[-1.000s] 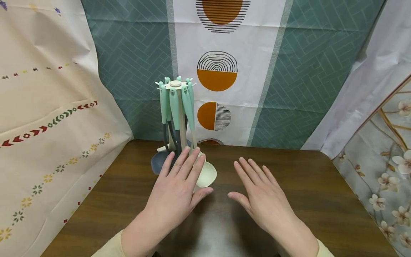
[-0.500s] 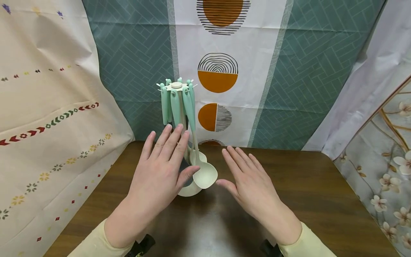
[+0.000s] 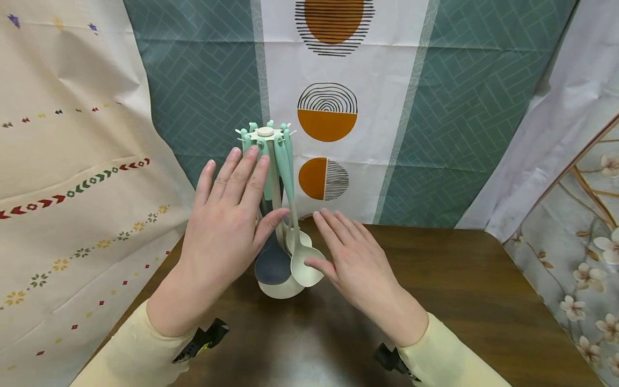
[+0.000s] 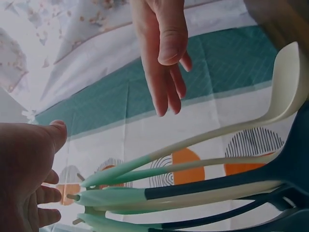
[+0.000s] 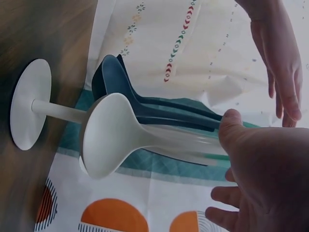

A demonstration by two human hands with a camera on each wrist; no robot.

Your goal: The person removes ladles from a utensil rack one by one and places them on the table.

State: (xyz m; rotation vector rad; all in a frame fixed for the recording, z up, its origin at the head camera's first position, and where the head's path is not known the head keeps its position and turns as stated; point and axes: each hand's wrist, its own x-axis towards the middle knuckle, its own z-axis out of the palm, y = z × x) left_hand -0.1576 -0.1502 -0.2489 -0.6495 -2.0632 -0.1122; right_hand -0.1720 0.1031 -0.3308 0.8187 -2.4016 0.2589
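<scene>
A white utensil stand holds several kitchen utensils hanging by mint-green handles from its star-shaped top. Facing front are a cream ladle and a dark blue utensil, partly covered by others. My left hand, fingers straight, is raised in front of the stand's left side and hides some handles. In the left wrist view its fingers look apart from the handles. To the stand's right, my right hand has straight fingers; its thumb overlaps the ladle's bowl in the head view. Whether it touches cannot be told. Neither hand holds anything.
The stand is on a dark wooden table. Behind it hangs a green and white cloth with orange circles. A cream patterned cloth borders the left side, a flowered cloth the right.
My left hand has risen and moved left along the stand. The right hand has moved left and up, closer to the ladle. The stand and its utensils have stayed in place.
</scene>
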